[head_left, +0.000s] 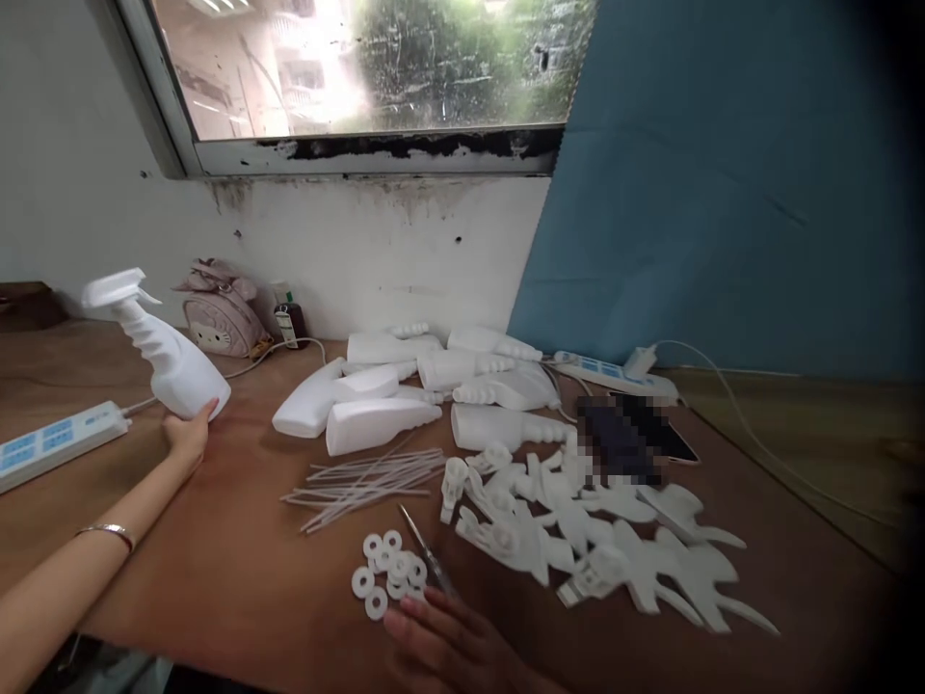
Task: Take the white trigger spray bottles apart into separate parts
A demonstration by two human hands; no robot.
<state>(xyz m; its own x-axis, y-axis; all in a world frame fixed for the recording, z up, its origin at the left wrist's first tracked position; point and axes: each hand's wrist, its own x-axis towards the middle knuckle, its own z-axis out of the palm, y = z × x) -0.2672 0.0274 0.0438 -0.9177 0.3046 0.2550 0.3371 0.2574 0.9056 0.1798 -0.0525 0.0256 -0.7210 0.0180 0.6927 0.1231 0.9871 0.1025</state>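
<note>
My left hand [189, 436] is closed round the base of a white spray bottle [184, 376] with its trigger head on, tilted to the left above the table. My right hand [452, 636] lies low on the table with its fingers stretched out, beside a pile of white ring washers [390, 571]. Metal tweezers [426, 549] point away from it, their near end partly hidden by the fingers. Thin white tubes [368, 487] lie behind the washers. Several white bottles [383, 424] without heads lie on their sides farther back, and loose trigger heads [578, 540] are heaped at the right.
A power strip [62, 443] lies at the left and another power strip [614, 376] at the back right, with cables. A pink bag [221, 308] and a small dark bottle [290, 323] stand by the wall. A dark flat device [661, 429] lies right, partly blurred.
</note>
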